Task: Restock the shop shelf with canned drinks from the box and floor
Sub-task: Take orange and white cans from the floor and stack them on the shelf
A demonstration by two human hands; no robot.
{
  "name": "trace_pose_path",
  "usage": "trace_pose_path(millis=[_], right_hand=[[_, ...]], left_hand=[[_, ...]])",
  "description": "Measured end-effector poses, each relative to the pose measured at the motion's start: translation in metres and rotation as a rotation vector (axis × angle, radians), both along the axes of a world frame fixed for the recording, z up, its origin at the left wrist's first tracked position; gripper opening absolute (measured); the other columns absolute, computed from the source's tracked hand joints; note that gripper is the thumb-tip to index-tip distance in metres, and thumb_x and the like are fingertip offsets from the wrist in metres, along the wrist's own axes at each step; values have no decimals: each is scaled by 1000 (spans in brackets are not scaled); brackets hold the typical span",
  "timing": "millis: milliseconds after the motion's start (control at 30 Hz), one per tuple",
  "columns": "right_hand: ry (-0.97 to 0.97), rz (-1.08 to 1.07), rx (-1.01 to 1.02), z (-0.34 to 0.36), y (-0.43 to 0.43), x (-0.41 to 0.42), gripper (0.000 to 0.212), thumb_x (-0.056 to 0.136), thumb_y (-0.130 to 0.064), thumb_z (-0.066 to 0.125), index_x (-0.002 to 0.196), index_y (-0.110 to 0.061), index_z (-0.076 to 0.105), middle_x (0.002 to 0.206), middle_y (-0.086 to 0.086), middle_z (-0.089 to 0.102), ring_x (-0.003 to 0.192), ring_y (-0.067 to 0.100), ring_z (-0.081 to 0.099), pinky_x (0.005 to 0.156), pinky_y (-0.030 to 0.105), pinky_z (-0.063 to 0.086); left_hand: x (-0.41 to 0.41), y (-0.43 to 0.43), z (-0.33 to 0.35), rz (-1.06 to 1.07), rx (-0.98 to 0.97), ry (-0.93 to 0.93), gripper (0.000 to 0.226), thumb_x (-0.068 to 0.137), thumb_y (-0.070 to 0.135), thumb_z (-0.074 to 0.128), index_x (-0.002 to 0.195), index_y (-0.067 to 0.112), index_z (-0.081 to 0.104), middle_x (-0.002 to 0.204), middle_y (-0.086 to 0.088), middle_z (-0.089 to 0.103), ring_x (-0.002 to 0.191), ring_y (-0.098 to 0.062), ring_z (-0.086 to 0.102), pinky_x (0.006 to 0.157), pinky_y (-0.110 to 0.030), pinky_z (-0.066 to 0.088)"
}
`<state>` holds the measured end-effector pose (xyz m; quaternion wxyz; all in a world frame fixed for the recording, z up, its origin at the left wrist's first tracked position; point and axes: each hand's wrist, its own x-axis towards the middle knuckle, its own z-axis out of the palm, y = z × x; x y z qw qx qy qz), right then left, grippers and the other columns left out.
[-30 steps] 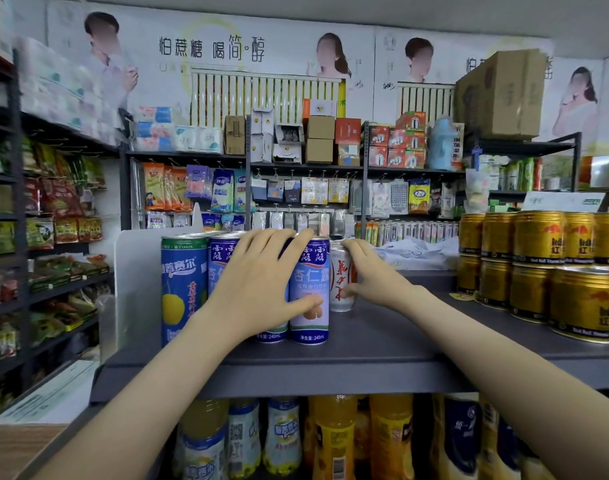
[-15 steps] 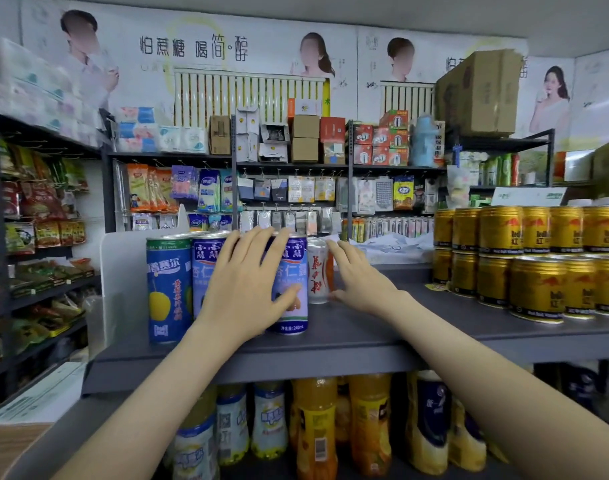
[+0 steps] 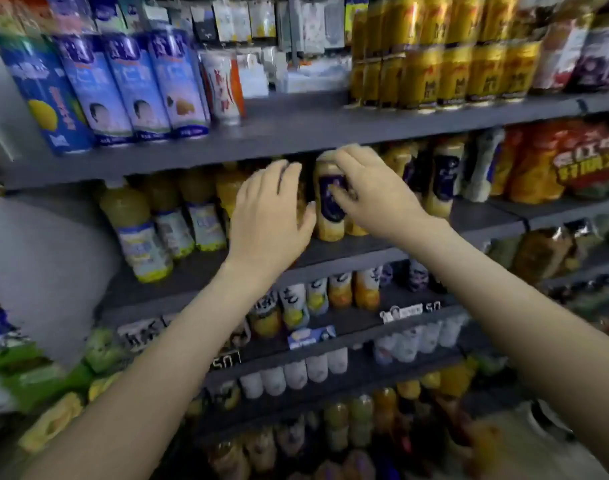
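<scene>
On the top shelf stand three pale blue cans, a taller blue can with a lemon to their left and a white-and-red can to their right. My left hand hangs below that shelf, fingers spread, in front of the orange juice bottles and holding nothing. My right hand is beside it with loosely curled fingers over a yellow bottle with a dark label, which stands in its row. The whole view is blurred by motion.
Stacked gold cans fill the right of the top shelf. Juice bottles line the second shelf, and small bottles and cups fill the shelves below. Snack bags sit at the right. No box or floor cans are in view.
My view has tilted sharply down. Both hands have let go of the cans on the top shelf and dropped to the level of the second shelf.
</scene>
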<state>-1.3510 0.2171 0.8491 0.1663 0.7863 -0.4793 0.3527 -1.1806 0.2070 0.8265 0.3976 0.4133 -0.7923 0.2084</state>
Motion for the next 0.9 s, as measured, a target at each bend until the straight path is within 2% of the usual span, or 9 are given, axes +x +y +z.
trace_pose_path(millis=[133, 267, 400, 500, 567, 633, 767, 900], right_hand=[[-61, -83, 164, -81, 66, -41, 38, 89, -5, 54, 127, -1, 51, 118, 18, 54, 111, 33, 48, 87, 33, 39], [-139, -225, 369, -167, 123, -78, 35, 91, -8, 56, 126, -4, 51, 117, 15, 55, 111, 29, 46, 83, 31, 38], [-272, -349, 570, -250, 167, -106, 37, 88, -7, 59, 125, -2, 53, 116, 16, 56, 112, 32, 48, 87, 36, 42], [-410, -482, 688, -326, 197, -124, 37, 83, -1, 62, 120, 0, 56, 106, 16, 57, 101, 32, 51, 85, 30, 37], [-478, -577, 781, -388, 217, -131, 37, 85, -2, 61, 121, -2, 55, 106, 15, 56, 105, 32, 50, 84, 26, 34], [-551, -658, 875, -460, 238, -135, 36, 87, -5, 59, 123, -4, 53, 110, 13, 55, 111, 30, 48, 85, 27, 34], [-739, -809, 989, -608, 275, -138, 38, 88, -9, 59, 125, -6, 52, 120, 15, 54, 115, 33, 49, 90, 34, 40], [-863, -924, 1070, -745, 306, -138, 41, 88, -9, 59, 129, -10, 51, 126, 14, 53, 119, 30, 46, 90, 26, 34]], left_hand=[[-48, 62, -86, -138, 281, -77, 49, 90, 28, 59, 130, 1, 50, 129, -16, 54, 115, -34, 54, 89, -41, 47], [-83, 109, -168, -265, 559, -149, 48, 94, 29, 53, 134, 4, 46, 132, -13, 51, 119, -31, 50, 89, -38, 46], [-107, 136, -247, -399, 673, -287, 41, 85, 24, 64, 120, 4, 57, 113, -12, 61, 95, -34, 62, 62, -36, 51], [-116, 143, -321, -456, 803, -356, 40, 82, 24, 67, 117, 7, 59, 107, -9, 63, 87, -30, 64, 56, -32, 52], [-119, 148, -381, -468, 905, -388, 40, 80, 23, 69, 116, 7, 61, 105, -8, 64, 85, -28, 66, 54, -30, 51], [-122, 152, -447, -446, 1028, -419, 41, 78, 20, 70, 115, 6, 61, 106, -10, 65, 87, -30, 66, 58, -32, 52], [-128, 163, -577, -325, 1261, -493, 44, 93, 24, 50, 135, 11, 44, 133, -7, 50, 119, -27, 51, 88, -35, 44], [-140, 176, -698, -266, 1345, -519, 49, 94, 26, 48, 141, 16, 36, 140, -3, 43, 125, -23, 45, 95, -34, 39]])
